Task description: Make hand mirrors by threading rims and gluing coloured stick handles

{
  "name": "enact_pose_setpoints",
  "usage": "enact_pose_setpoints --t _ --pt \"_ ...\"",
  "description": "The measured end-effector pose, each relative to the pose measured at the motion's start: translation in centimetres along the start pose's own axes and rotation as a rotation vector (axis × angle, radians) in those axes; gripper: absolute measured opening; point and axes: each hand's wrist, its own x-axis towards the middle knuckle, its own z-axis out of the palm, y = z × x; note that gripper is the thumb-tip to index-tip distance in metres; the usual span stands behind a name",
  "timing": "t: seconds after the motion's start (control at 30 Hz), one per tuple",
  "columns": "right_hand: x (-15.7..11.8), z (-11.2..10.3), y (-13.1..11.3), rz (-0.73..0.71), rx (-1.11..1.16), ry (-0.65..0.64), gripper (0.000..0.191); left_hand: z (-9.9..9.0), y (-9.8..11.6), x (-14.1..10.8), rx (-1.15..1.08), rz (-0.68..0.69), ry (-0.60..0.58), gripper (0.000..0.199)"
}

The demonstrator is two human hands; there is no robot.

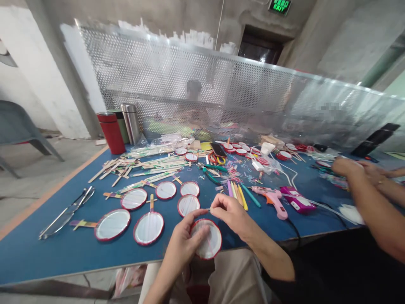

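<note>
Disc in left hand (coloured sticks, glue gun near).

the head view looks forward and down, near the blue table, facing a perforated panel.

Left hand gripping red-rimmed disc, right hand pinched near its rim, glue gun (pink) alongside
</note>
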Motion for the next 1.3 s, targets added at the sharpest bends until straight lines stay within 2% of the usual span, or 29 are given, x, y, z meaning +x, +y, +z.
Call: enact_pose_setpoints --t 0.1,0.2,0.37,0.53,0.73,0.87,1.0,1.13,1.2,1.3 --pt "-0.6 1.2 -0.3 0.049 0.158 -0.006 0.007 0.1 0.1 0.0 0.054 0.02 0.076 0.036" --pt "-0.8 1.3 -0.6 0.076 0.252 -0.007 0.008 0.1 0.1 0.1 0.049 0.029 0.108 0.043" --pt "-1.0 0.9 -0.8 0.138 0.336 -0.047 0.009 -0.1 0.2 0.0 0.002 -0.047 0.014 0.034" --pt "-1.0 1.1 -0.6 0.13 0.364 -0.05 0.009 0.0 0.5 -0.1 -0.034 -0.044 0.022 0.027" --pt "-1.2 2.7 -0.4 0.192 0.675 0.09 0.011 -0.1 0.4 0.1 -0.102 -0.062 0.002 0.029" --pt "-1.0 3.1 -0.4 0.23 0.787 0.116 0.016 0.0 0.5 0.2 -0.104 -0.059 -0.041 0.03" --pt "-1.2 2.9 0.1 0.211 0.801 0.047 0.022 0.2 0.1 0.0 -0.13 -0.079 0.038 0.029" --pt "-1.9 2.9 1.3 0.25 0.762 -0.086 0.027 0.2 -0.5 -0.3 -0.198 -0.108 0.133 0.031" --pt "-2.1 3.0 1.7 0.28 0.703 -0.123 0.029 0.0 -0.6 -0.3 -0.205 -0.114 0.138 0.03" --pt "-1.9 3.0 1.6 0.302 0.662 -0.144 0.029 -0.1 -0.2 -0.3 -0.183 -0.11 0.071 0.027"
